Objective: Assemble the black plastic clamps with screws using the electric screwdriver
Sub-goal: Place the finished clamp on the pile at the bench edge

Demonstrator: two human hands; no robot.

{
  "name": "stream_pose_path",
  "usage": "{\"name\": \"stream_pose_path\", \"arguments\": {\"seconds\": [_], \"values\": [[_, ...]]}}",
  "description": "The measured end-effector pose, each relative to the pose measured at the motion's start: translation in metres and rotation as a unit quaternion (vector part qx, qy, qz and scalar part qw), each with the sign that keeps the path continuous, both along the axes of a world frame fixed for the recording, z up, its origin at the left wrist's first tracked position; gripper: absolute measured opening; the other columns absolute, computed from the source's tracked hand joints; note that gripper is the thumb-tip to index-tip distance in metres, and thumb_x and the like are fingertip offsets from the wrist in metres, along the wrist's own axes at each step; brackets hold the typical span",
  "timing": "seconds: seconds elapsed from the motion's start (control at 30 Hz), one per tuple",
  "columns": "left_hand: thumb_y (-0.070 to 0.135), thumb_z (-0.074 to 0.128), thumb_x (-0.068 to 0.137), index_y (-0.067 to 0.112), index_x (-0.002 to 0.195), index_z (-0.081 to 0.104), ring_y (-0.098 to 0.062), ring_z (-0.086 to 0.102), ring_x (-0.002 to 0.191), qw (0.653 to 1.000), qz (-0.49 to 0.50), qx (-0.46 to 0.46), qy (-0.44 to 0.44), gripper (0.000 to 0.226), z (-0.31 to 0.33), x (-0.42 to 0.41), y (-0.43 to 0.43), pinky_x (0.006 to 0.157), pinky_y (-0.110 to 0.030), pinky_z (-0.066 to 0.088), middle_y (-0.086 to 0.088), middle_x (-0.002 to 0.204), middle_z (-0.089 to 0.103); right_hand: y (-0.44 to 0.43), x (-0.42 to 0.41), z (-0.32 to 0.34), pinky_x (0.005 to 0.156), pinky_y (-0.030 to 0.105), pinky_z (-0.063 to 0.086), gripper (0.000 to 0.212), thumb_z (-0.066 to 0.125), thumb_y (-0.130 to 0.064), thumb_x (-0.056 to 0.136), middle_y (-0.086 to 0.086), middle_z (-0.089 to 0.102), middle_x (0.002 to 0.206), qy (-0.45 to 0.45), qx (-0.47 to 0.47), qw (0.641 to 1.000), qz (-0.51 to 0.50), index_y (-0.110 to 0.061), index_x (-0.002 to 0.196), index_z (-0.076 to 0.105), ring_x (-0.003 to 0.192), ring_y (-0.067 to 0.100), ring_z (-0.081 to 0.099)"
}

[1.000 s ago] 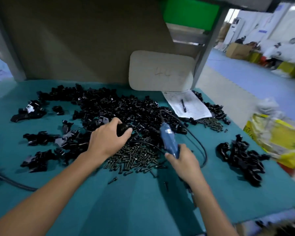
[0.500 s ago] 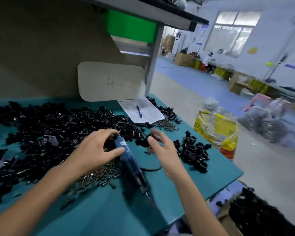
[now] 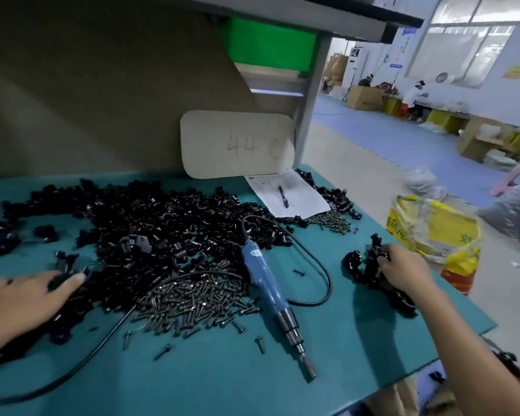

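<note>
While the electric screwdriver (image 3: 263, 283) lies unheld at the middle of the desk (image 3: 222, 382), bit toward the near edge, the head view lists:

- Screw pile (image 3: 192, 301): just left of the screwdriver.
- Loose clamp parts (image 3: 150, 223): spread behind, toward the far edge.
- Small clamp heap (image 3: 364, 265): by the right edge.
- Left hand (image 3: 27, 298): at the left edge, fingers fairly straight, resting on loose parts, gripping nothing evident.
- Right hand (image 3: 403, 268): fingers curled round a piece in the small heap.

Step judged: between units, gathering parts. The next move calls for matching clamp parts and one screw, then the screwdriver.
</note>
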State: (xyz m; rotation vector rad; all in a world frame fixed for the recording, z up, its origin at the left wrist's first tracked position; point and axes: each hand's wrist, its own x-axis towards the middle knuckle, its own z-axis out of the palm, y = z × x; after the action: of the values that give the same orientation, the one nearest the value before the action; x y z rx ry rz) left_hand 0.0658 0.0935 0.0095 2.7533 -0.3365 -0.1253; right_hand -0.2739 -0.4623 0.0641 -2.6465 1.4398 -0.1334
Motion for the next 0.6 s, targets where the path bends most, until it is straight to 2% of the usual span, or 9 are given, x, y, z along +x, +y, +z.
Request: {"name": "stream_pose_path", "arguments": {"seconds": [0.07,0.13,0.2,0.23,0.3,0.4,0.47,0.53,0.6], "values": [[0.096,0.006,0.074,0.019,0.132,0.064,-0.034,0.065,0.103,0.999,-0.021,0.033,-0.018,0.113,0.008,-0.005,-0.001,0.102,-0.051,0.042,-0.01,0.094,0.075,0.005,0.021,0.006,0.093,0.038,0.048,0.037,0.049,-0.029,0.106,0.017,0.064,0.128,0.023,-0.045,0.998,0.04,-0.01,0.138,0.054,0.115,0.035,0.059],[0.098,0.008,0.071,0.018,0.134,0.063,-0.03,0.064,0.093,0.999,-0.037,-0.006,-0.024,0.116,0.012,-0.009,-0.001,0.102,-0.051,0.044,-0.001,0.07,0.067,0.021,0.051,0.009,0.099,0.041,0.045,0.04,0.052,-0.03,0.106,0.018,0.059,0.134,-0.004,-0.026,0.994,0.104,-0.014,0.142,0.051,0.121,0.036,0.056],[0.103,0.017,0.063,0.023,0.146,0.049,-0.037,0.051,0.125,0.997,-0.065,0.041,0.014,0.12,0.013,-0.012,0.0,0.113,-0.054,0.033,-0.015,0.111,0.07,0.044,0.085,0.007,0.098,0.041,0.048,0.04,0.055,-0.028,0.105,0.015,0.058,0.138,-0.021,0.035,0.979,0.202,-0.017,0.143,0.051,0.121,0.033,0.057],[0.105,0.023,0.059,0.027,0.151,0.04,-0.038,0.035,0.141,0.993,-0.082,0.068,0.039,0.121,0.01,-0.009,0.003,0.117,-0.055,0.027,-0.018,0.139,0.056,0.056,0.102,0.005,0.097,0.04,0.048,0.039,0.055,-0.025,0.105,0.014,0.057,0.14,-0.013,0.058,0.967,0.249,-0.018,0.143,0.052,0.119,0.031,0.058],[0.104,0.035,0.059,0.033,0.153,0.034,-0.033,0.021,0.149,0.991,-0.092,0.065,0.078,0.118,0.013,-0.008,0.013,0.118,-0.055,0.024,-0.01,0.159,0.034,0.075,0.135,-0.007,0.095,0.037,0.046,0.044,0.055,-0.018,0.104,0.015,0.051,0.145,0.017,0.082,0.947,0.31,-0.017,0.147,0.048,0.116,0.03,0.057],[0.09,0.038,0.079,0.029,0.148,0.043,-0.03,0.034,0.144,0.998,-0.043,-0.02,0.042,0.092,0.015,-0.002,0.025,0.117,-0.051,0.03,-0.007,0.156,0.04,0.085,0.174,-0.029,0.115,0.046,0.036,0.055,0.05,-0.011,0.105,0.018,0.03,0.162,0.036,0.093,0.942,0.322,-0.016,0.157,0.034,0.142,0.039,0.039],[0.075,0.035,0.092,0.019,0.149,0.045,-0.033,0.036,0.143,1.0,-0.001,-0.001,0.016,0.08,0.008,0.002,0.028,0.119,-0.05,0.027,-0.013,0.154,0.043,0.083,0.191,-0.043,0.122,0.051,0.024,0.057,0.045,-0.014,0.106,0.018,0.019,0.167,0.059,0.079,0.946,0.309,-0.02,0.16,0.027,0.151,0.041,0.024],[0.058,0.046,0.099,0.016,0.146,0.05,-0.035,0.04,0.14,0.999,0.0,0.047,-0.003,0.064,0.004,0.003,0.027,0.117,-0.045,0.028,-0.016,0.149,0.049,0.081,0.2,-0.053,0.121,0.055,0.025,0.056,0.042,-0.02,0.107,0.021,0.02,0.165,0.073,0.055,0.951,0.294,-0.023,0.16,0.026,0.149,0.046,0.024],[0.038,0.059,0.099,0.014,0.133,0.063,-0.033,0.054,0.126,0.999,-0.016,0.019,-0.038,0.041,0.003,0.006,0.024,0.107,-0.042,0.038,-0.015,0.134,0.062,0.079,0.203,-0.061,0.115,0.055,0.033,0.052,0.046,-0.022,0.107,0.028,0.029,0.155,0.053,0.039,0.954,0.294,-0.02,0.157,0.032,0.138,0.049,0.033]]}}
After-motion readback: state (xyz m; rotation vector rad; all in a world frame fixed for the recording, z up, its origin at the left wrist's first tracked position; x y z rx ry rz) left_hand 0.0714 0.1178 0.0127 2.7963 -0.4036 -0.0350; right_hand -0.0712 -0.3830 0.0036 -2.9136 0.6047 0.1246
